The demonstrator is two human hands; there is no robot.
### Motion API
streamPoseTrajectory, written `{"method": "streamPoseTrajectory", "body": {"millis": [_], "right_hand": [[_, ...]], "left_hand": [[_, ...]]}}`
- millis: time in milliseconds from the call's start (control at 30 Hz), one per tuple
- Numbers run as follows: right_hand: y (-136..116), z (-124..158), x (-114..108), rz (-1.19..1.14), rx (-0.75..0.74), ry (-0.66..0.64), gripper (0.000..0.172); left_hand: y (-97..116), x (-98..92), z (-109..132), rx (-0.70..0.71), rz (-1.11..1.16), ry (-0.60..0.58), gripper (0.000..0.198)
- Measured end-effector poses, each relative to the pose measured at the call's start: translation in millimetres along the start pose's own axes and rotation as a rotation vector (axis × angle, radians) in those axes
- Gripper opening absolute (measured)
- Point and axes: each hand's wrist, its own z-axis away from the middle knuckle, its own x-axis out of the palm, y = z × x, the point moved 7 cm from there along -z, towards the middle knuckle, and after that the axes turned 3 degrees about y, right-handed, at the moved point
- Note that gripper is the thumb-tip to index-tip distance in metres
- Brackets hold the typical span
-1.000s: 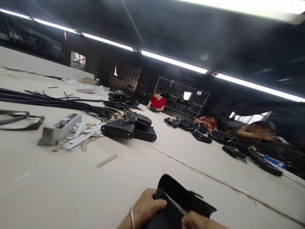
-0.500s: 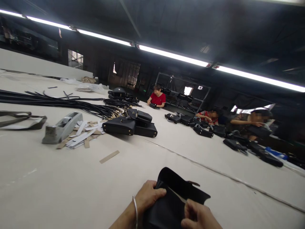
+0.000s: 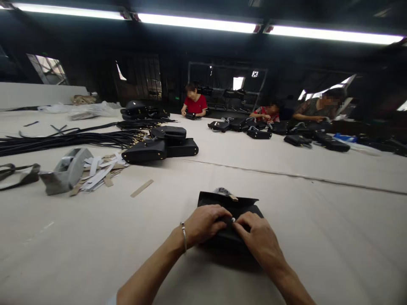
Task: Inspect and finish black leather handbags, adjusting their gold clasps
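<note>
A black bag (image 3: 229,241) lies on the pale table in front of me, its flap raised at the far side with a small light-coloured piece on the flap's edge. A small white spot shows at the middle of its front. My left hand (image 3: 206,222), with a bracelet at the wrist, rests on the bag left of that spot, thumb and fingers drawn together. From the right, my right hand (image 3: 256,231) reaches in, its fingertips at the white spot. What exactly each set of fingertips grips is too small to make out.
Left on the table (image 3: 95,237) are a tape dispenser (image 3: 65,171), paper strips (image 3: 101,171), a single strip (image 3: 141,188) and black straps (image 3: 79,137). Stacked black bags (image 3: 144,151) stand beyond. Several people sit at the far side among more bags (image 3: 259,133).
The view has levelled and turned right. The bag now lies flatter and turned, its flap at the far side. Both hands have come together at its middle; my right hand has left the bag's opening.
</note>
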Motion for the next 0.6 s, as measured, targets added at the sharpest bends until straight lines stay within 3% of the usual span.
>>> {"method": "streamPoseTrajectory", "body": {"millis": [133,233,367,600], "right_hand": [[-4,10,-19,-0.044,-0.196,0.338,0.015],[4,14,-30,-0.074,-0.194,0.499,0.017],[18,6,-33,-0.008,-0.131,0.528,0.02],[26,2,-30,0.003,-0.121,0.509,0.021]], "left_hand": [[11,14.0,-25,0.096,-0.088,-0.17,0.04],[5,22.4,-40,0.11,-0.058,-0.222,0.031],[-8,38.0,-43,0.033,-0.01,-0.195,0.017],[-10,48.5,-24,-0.102,0.043,-0.098,0.017]]}}
